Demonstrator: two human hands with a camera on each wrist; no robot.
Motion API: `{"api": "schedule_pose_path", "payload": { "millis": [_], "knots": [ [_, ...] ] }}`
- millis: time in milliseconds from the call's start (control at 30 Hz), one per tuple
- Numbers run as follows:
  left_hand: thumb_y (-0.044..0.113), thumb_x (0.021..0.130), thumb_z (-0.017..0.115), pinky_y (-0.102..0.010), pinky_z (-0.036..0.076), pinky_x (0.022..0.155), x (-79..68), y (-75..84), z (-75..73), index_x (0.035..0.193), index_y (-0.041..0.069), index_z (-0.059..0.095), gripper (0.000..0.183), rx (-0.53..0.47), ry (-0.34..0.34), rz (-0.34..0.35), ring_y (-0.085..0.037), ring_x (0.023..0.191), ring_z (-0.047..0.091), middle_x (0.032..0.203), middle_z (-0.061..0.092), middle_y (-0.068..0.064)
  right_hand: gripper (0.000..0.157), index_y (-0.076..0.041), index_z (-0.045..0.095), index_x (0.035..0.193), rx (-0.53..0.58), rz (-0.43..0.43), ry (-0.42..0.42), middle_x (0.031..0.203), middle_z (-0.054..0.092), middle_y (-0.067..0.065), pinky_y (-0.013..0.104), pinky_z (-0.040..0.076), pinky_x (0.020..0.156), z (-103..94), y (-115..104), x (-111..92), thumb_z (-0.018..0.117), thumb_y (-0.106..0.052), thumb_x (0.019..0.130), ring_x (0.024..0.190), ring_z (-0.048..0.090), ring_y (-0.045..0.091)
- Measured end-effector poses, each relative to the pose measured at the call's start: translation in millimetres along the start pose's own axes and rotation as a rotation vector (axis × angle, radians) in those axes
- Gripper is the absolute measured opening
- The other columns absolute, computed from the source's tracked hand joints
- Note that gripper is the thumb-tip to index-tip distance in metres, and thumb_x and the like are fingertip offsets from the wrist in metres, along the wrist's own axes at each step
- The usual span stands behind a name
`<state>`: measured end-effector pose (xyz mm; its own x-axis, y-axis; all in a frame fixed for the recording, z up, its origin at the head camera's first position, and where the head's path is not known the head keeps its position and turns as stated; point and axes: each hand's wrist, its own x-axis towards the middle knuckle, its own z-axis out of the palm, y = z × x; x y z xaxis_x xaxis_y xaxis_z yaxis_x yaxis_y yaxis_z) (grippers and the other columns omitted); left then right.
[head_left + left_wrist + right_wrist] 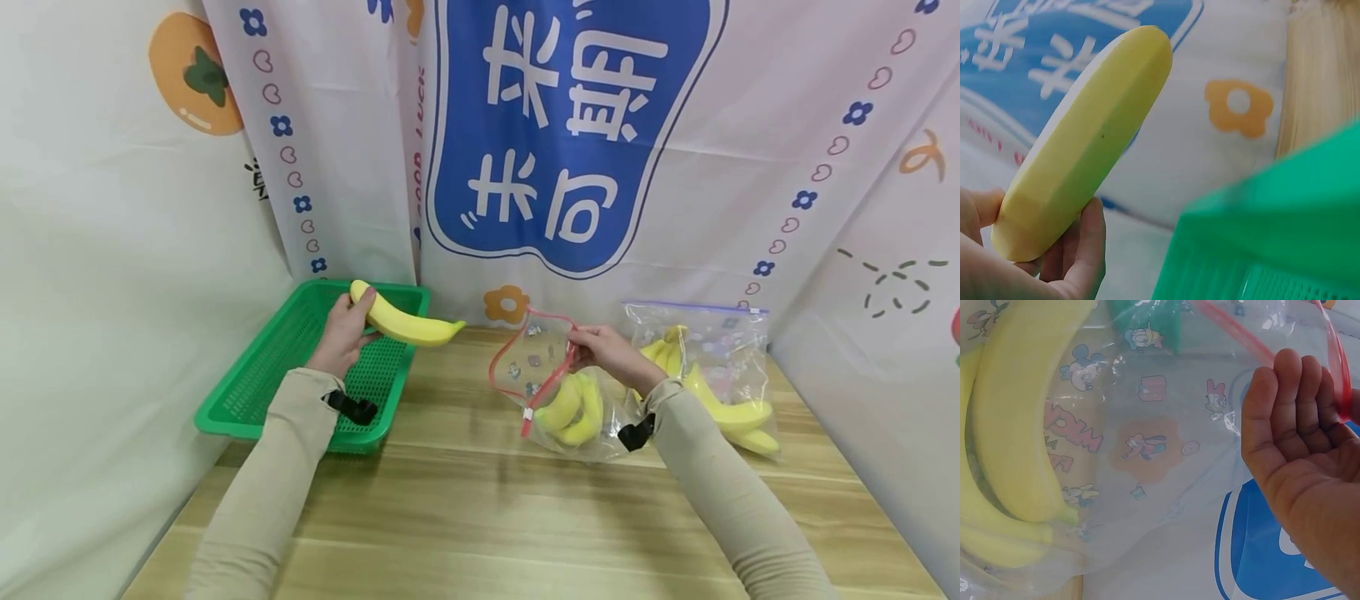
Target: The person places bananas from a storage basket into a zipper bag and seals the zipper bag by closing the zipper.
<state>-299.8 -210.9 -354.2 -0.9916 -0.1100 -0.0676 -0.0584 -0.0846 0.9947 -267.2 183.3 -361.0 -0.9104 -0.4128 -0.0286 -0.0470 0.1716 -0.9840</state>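
Note:
My left hand [345,335] grips a yellow banana [408,323] by one end, above the right rear part of the green basket [247,367]. In the left wrist view the banana [1085,144] tilts up from between thumb and fingers. My right hand [609,357] pinches the red zip edge of a clear zip bag [534,354], whose mouth gapes toward the left. Inside that bag lie yellow bananas [573,408]. The right wrist view shows curled fingers [1288,394] at the red edge and bananas [1016,419] behind the printed film.
A second clear bag with a purple zip [693,307] stands at the right, holding several bananas [720,408]. Everything is on a wooden table [480,517]. A printed cloth [480,275] hangs close behind, with white walls of cloth at both sides.

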Motion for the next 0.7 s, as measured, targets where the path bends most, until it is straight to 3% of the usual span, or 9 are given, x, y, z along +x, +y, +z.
{"api": "schedule_pose_path", "payload": {
  "millis": [333, 567, 700],
  "knots": [
    [0.043, 0.086, 0.048, -0.045, 0.041, 0.085, -14.2, -1.7, 42.1, 0.126, 0.010, 0.032, 0.054, 0.018, -0.065, 0.007, -0.028, 0.106, 0.046, 0.115, 0.041, -0.014, 0.033, 0.005, 0.055, 0.076, 0.002, -0.011, 0.000, 0.067, 0.058, 0.010, 0.038, 0.050, 0.069, -1.0, -2, 0, 0.047, -0.023, 0.092, 0.062, 0.058, 0.020],
    [0.039, 0.086, 0.052, -0.043, 0.043, 0.083, -22.8, -2.9, 58.4, 0.121, 0.013, 0.036, 0.047, -0.019, -0.126, -0.038, -0.022, 0.092, 0.050, 0.108, 0.044, -0.011, 0.032, -0.001, 0.057, 0.074, -0.006, -0.016, -0.012, 0.068, 0.058, 0.010, 0.038, 0.050, 0.069, -2.8, 0, 0, 0.048, -0.026, 0.091, 0.063, 0.058, 0.020],
    [0.037, 0.086, 0.053, -0.041, 0.045, 0.080, -28.7, -3.7, 68.0, 0.118, 0.011, 0.038, 0.044, -0.020, -0.142, -0.038, -0.022, 0.088, 0.051, 0.105, 0.045, -0.011, 0.035, 0.006, 0.054, 0.077, 0.001, -0.011, -0.014, 0.068, 0.058, 0.009, 0.038, 0.049, 0.069, -2.6, -1, -1, 0.048, -0.025, 0.091, 0.063, 0.058, 0.020]
  ]
}}
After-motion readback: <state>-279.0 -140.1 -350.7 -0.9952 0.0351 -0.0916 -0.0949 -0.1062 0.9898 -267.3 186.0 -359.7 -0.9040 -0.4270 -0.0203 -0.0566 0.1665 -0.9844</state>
